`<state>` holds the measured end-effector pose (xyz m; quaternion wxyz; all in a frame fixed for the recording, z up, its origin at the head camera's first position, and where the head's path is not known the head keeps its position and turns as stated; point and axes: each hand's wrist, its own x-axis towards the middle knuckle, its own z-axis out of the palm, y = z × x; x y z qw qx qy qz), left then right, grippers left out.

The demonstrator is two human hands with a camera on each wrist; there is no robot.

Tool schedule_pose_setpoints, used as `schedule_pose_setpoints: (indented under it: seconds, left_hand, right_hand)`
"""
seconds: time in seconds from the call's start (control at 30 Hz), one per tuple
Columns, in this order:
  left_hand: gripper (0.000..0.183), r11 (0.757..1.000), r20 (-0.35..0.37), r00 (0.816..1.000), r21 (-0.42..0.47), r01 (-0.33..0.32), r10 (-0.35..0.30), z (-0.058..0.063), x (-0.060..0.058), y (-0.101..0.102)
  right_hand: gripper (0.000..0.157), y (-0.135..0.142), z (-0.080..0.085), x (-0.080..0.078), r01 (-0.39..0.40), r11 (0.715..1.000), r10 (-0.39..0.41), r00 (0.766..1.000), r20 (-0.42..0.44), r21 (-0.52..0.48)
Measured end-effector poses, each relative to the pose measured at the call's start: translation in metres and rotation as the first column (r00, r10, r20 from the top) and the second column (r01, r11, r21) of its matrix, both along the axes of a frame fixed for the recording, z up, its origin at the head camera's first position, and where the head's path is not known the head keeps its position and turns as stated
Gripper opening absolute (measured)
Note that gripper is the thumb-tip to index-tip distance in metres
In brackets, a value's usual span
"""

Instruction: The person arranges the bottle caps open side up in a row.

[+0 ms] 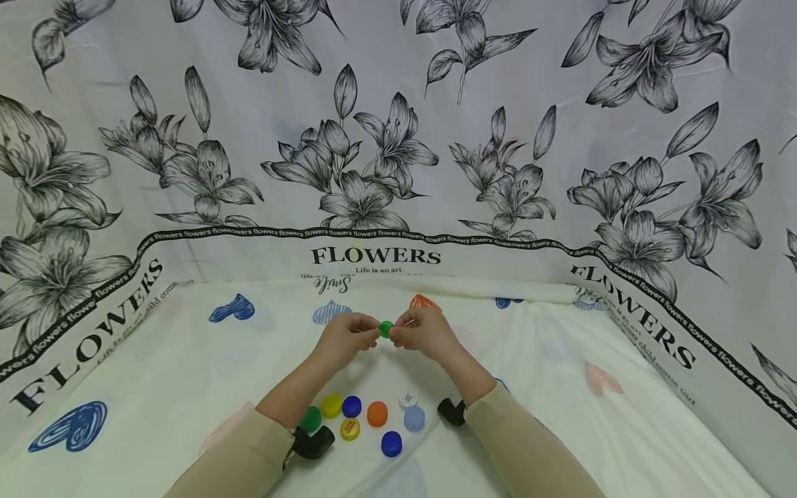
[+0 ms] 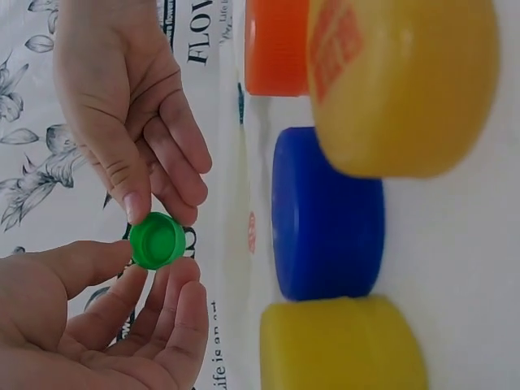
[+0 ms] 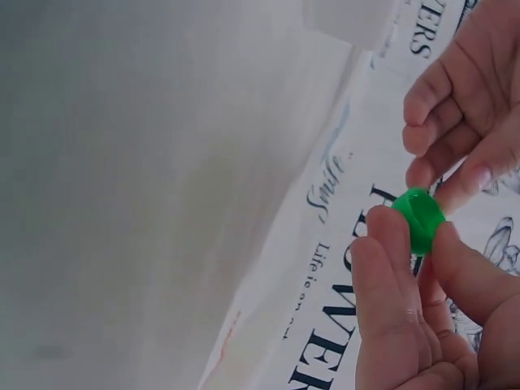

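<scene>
A small green bottle cap (image 1: 386,329) is held up over the cloth, between my two hands. My left hand (image 1: 341,340) pinches it from one side with thumb and fingers. From the other side my right hand (image 1: 429,333) grips it the same way, fingertips facing those of the left. In the left wrist view the hollow inside of the green cap (image 2: 157,241) shows, with the left hand (image 2: 97,317) below it and the right hand (image 2: 122,89) above. The right wrist view shows the cap (image 3: 420,221) between the fingertips of both hands.
Several bottle caps lie nearer me on the white cloth (image 1: 535,429): orange (image 1: 377,413), dark blue (image 1: 391,444), light blue (image 1: 414,418), yellow (image 1: 332,405) and dark green (image 1: 310,419) among them. Black wrist mounts (image 1: 313,443) jut from the sleeves. A flower-printed curtain (image 1: 398,200) hangs behind.
</scene>
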<state>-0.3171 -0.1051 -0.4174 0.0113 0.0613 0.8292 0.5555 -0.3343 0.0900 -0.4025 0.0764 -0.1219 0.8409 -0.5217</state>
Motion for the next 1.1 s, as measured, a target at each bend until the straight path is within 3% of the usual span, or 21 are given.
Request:
schedule_pose_setpoints:
  seconds: [0.3, 0.47, 0.73, 1.1]
  left_hand:
    - [0.027, 0.998, 0.056, 0.998, -0.058, -0.001, 0.004, 0.004, -0.002, 0.005]
    - [0.032, 0.997, 0.081, 0.997, -0.074, 0.014, -0.008, -0.002, -0.002, 0.006]
    - [0.034, 0.999, 0.164, 0.986, -0.028, 0.035, -0.03, -0.014, -0.002, 0.005]
    - [0.042, 0.993, 0.237, 0.969, -0.079, 0.086, -0.065, -0.013, -0.003, 0.007]
  right_hand:
    - [0.013, 0.001, 0.005, -0.005, 0.02, 1.0, -0.02, 0.999, 0.045, -0.007]
    - [0.019, 0.002, 0.002, -0.004, 0.019, 1.0, -0.019, 0.995, 0.098, 0.007]
    - [0.027, 0.005, -0.008, -0.003, 0.007, 0.997, -0.018, 0.99, 0.137, 0.077]
    - [0.038, 0.008, -0.012, -0.009, -0.113, 0.981, 0.085, 0.981, 0.174, 0.156]
